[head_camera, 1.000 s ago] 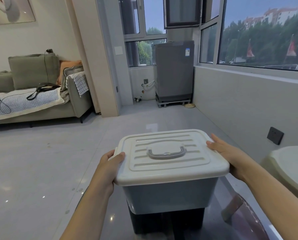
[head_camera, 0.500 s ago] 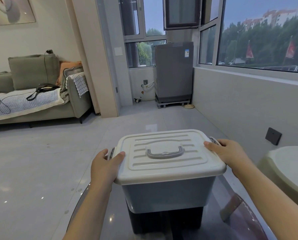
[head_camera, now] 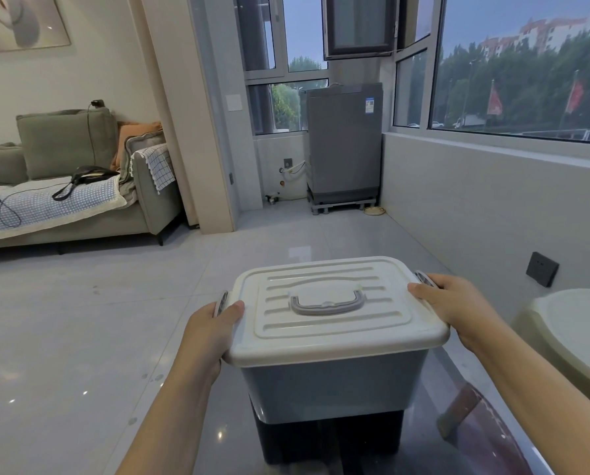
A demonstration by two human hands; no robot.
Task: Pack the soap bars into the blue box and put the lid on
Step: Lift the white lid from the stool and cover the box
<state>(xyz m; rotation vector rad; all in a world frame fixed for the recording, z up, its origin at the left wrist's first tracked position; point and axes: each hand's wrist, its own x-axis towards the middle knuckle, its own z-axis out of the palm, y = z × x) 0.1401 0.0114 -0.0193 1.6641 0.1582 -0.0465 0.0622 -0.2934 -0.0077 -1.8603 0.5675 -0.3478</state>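
The blue box stands on a dark glass table, with its white lid on top; a grey handle lies flat in the lid's middle. My left hand grips the lid's left edge, thumb on top, beside a grey side latch. My right hand holds the right edge over the other latch. No soap bars are visible; the box's inside is hidden by the lid.
A pale round basin sits at the right, close to my right arm. A grey sofa stands far left and a washing machine at the back by the windows. A low white wall with a dark socket runs along the right.
Both hands have slid from resting on the lid's sides to the grey side latches, which now stick out. The box has not moved.
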